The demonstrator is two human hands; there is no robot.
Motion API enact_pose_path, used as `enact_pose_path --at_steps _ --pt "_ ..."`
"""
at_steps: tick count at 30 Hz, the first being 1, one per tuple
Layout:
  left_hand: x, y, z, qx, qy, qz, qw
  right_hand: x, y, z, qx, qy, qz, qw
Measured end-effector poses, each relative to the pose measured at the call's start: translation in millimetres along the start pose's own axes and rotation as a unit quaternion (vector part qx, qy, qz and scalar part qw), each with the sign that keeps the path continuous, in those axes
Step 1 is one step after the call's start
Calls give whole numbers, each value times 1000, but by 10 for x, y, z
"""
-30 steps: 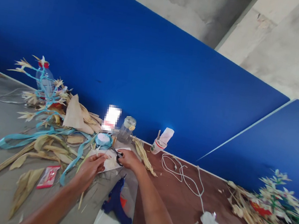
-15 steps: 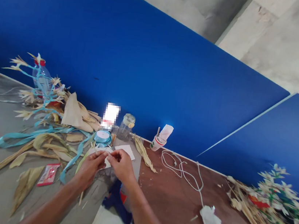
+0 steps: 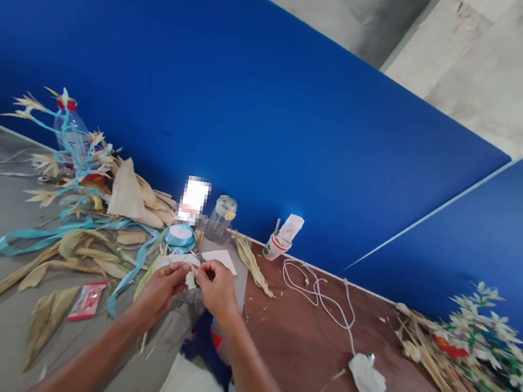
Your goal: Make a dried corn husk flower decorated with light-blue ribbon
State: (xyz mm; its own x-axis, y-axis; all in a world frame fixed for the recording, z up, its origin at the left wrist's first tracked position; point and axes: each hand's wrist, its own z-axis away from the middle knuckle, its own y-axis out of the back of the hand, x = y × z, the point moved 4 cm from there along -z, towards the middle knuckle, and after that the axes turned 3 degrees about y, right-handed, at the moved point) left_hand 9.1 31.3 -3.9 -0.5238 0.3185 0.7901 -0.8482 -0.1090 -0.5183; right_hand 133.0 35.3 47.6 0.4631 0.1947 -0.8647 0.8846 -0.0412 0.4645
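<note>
My left hand (image 3: 167,285) is closed, its thumb and fingers pinched together over a white piece on the table. Close by on its right, my right hand (image 3: 216,288) pinches too. A small pale bit shows between the fingertips, too small to name. Just beyond the hands lie a roll of light blue ribbon (image 3: 180,237) and a white card (image 3: 221,259). Under my right wrist is a dark blue tool with a cord (image 3: 206,351), partly hidden by the forearm; its kind is unclear.
Dried corn husks (image 3: 45,322), a red packet (image 3: 87,301) and blue ribbon (image 3: 34,240) lie left. Husk flowers on blue stems (image 3: 56,162) stand by a plastic bottle (image 3: 72,132). Behind are a glass jar (image 3: 220,219), a paper cup (image 3: 276,247), a white cable (image 3: 325,301) and a blue partition (image 3: 273,107).
My right hand's fingertips have moved slightly right, away from the left ones, so the gap between them is a little wider. The view has shifted slightly.
</note>
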Motion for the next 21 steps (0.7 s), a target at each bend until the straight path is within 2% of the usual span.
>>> enact_pose_path --at_steps 3,7,11,15,21 --pt "35 -6 5 0 -12 -10 1000 -8 48 -33 -30 -2 34 999" --pt "136 -13 24 4 -30 -75 997 6 176 -95 -165 -26 44 985" --pt "128 -9 -5 -35 -27 -168 985 17 312 -159 -242 -38 15 969" --pt "63 7 -55 -75 -34 -220 972 27 362 -199 -293 -36 31 955" --pt "80 -75 8 -126 -24 -261 957 -5 367 -221 -328 -46 14 944"
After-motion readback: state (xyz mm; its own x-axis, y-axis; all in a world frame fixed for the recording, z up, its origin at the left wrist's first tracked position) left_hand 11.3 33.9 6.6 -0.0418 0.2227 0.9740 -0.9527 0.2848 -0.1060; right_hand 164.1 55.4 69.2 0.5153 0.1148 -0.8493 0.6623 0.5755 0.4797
